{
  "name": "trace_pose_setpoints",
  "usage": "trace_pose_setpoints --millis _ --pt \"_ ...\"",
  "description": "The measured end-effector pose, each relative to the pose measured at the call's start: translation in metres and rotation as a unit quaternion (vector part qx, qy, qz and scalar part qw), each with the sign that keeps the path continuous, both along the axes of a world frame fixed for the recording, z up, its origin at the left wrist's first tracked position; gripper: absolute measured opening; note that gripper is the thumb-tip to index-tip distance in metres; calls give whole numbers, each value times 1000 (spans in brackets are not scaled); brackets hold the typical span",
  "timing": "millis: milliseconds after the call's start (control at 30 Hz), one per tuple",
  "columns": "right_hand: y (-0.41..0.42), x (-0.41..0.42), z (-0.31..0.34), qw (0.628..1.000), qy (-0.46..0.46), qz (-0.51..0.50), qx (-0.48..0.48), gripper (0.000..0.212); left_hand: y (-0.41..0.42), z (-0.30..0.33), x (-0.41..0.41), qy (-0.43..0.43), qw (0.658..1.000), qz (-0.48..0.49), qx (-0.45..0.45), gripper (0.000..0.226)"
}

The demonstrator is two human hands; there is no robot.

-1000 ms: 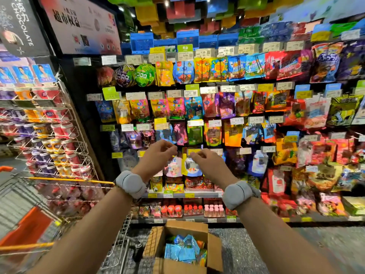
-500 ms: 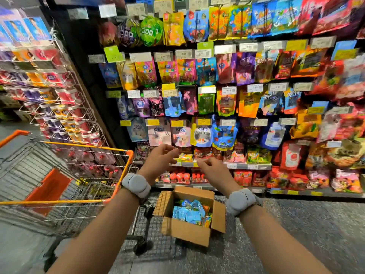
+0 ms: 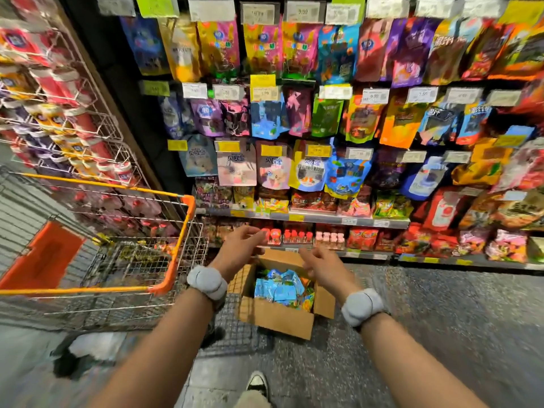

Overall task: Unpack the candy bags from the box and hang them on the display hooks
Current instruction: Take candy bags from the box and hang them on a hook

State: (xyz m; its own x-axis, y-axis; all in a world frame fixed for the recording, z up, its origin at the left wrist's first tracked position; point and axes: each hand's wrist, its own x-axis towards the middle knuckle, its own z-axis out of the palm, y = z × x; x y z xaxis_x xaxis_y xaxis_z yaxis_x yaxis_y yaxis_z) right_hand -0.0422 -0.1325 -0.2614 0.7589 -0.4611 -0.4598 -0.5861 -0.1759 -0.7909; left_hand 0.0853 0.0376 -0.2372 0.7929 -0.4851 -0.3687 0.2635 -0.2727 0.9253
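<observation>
An open cardboard box [image 3: 279, 318] stands on the floor in front of the display, with blue and orange candy bags [image 3: 278, 288] inside. My left hand [image 3: 240, 250] hovers above the box's far left corner, fingers loosely spread and holding nothing. My right hand [image 3: 322, 267] hovers over the box's right side, fingers relaxed and empty. Rows of colourful candy bags hang on the display hooks [image 3: 294, 160] above, with price tags in front of them.
A wire shopping cart with orange trim [image 3: 173, 260] stands close to the left of the box. A wire rack of red and purple cups [image 3: 67, 122] fills the far left. Low shelves [image 3: 309, 219] hold small packs. My shoe [image 3: 257, 384] shows on the grey floor.
The view has tilted down and moved closer. Both hands have dropped from the hanging bags toward the open box and stay empty.
</observation>
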Motion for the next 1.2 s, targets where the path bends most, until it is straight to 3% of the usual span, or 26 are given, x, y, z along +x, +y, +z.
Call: trace_pose_setpoints --millis 167,333,600,933,1200 --pt "10 33 -34 999 18 -42 27 58 8 -31 39 50 999 -16 11 14" --pt "25 56 -56 993 40 -88 66 38 9 -57 71 92 995 -24 27 17" --pt "24 61 -84 974 64 -159 149 34 9 -91 86 117 991 -48 41 11" --pt "-10 57 -124 959 86 -179 202 31 -20 -123 100 144 985 -41 87 14" --pt "-71 82 -163 944 139 -169 247 41 -68 -145 114 162 976 5 144 13"
